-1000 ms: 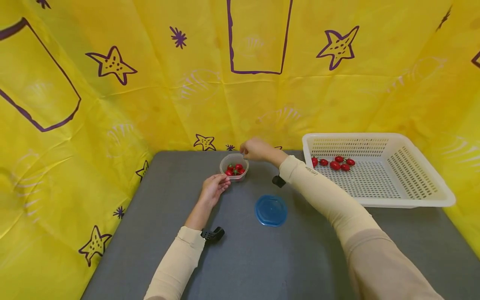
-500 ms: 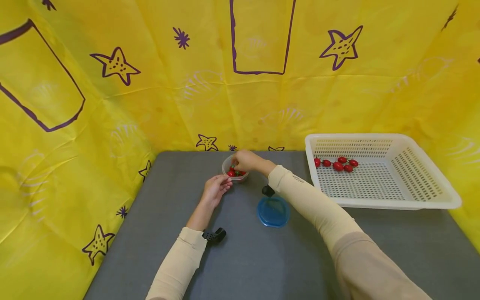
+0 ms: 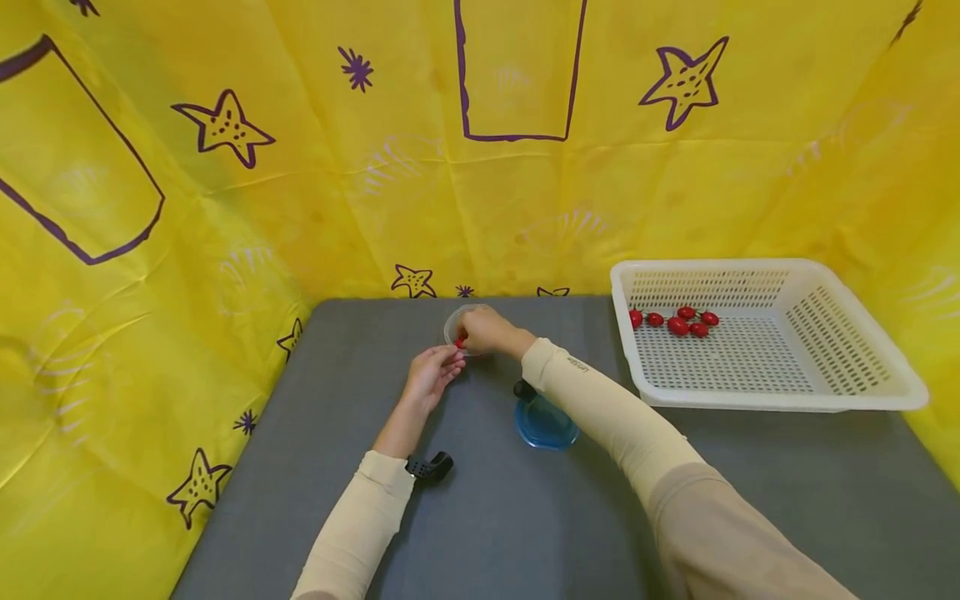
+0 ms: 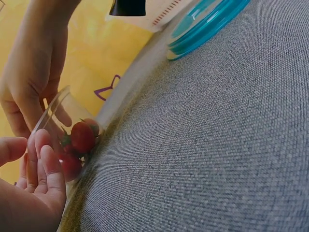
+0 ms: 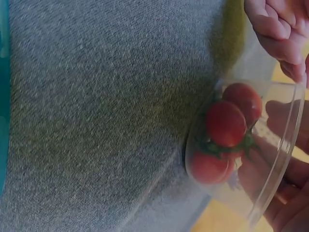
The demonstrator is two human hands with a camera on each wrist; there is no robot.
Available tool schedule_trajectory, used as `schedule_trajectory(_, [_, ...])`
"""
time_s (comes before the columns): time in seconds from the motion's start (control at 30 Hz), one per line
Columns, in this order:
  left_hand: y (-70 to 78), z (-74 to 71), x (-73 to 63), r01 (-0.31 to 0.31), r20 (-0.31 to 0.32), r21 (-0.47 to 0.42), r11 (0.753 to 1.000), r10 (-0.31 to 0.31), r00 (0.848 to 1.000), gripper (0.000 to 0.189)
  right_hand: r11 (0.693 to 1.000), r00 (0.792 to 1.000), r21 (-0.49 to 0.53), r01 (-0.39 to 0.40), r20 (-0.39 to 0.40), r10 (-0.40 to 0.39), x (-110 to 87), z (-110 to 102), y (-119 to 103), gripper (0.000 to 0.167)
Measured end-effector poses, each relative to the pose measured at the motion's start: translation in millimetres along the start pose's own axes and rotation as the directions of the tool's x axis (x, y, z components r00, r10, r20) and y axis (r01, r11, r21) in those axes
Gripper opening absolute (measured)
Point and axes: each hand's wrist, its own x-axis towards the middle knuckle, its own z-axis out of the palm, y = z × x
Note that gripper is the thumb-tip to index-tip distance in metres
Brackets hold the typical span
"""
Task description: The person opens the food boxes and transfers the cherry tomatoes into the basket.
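Yellow cloth point(image 3: 525, 192) printed with purple starfish point(image 3: 684, 83) hung behind and to the sides of a grey table point(image 3: 487, 533). On the person's right sat a white slotted basket point(image 3: 772, 402); only the head view looked down into it, while the left wrist view caught just a corner. Two pale sleeves point(image 3: 615, 417) reached in from the near side, with a black wrist device point(image 3: 431, 467) at each cuff.

The right hand point(image 3: 487, 329) dipped into the mouth of a clear container point(image 5: 284, 159), which stood on the table near its far edge. Seen from the head, its back hid most of the fingers; the right wrist view showed some of them through the clear wall, though I couldn't tell whether they had closed on anything. The left hand point(image 3: 429, 377) pinched the container's rim on the near side.

A rounded blue lid point(image 3: 546, 432) lay flat on the table nearer the person, partly covered from above by the right arm; the left wrist view showed its rim from the side. Of the red tomatoes point(image 5: 226, 123) in the container, the head view gave only a scrap of colour, yet the right wrist view showed at least three, with green tops. Six basket tomatoes point(image 3: 678, 326) lay together toward the basket's left end.
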Motion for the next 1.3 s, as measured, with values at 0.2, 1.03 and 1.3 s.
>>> schedule_trajectory(0.2, [-1.2, 0.9, 1.1, -0.025, -0.013, 0.011, 1.0, 0.025, 1.0, 0.01, 0.998, 1.0, -0.054, -0.015, -0.011, 0.014, 3.0, 2.8, -1.1, 0.012])
schedule_trajectory(1.03, [-4.9, 1.3, -2.2, -0.018, -0.042, 0.025, 1.0, 0.019, 0.999, 0.005, 0.995, 0.995, 0.013, -0.101, -0.027, 0.101, 9.7, 11.7, -1.4, 0.016])
schedule_trajectory(1.3, [-3.4, 4.2, 1.4, -0.026, -0.039, 0.028, 0.999, 0.027, 0.999, 0.005, 0.994, 0.992, -0.014, -0.111, 0.065, 0.112, 9.3, 3.7, -7.8, 0.018])
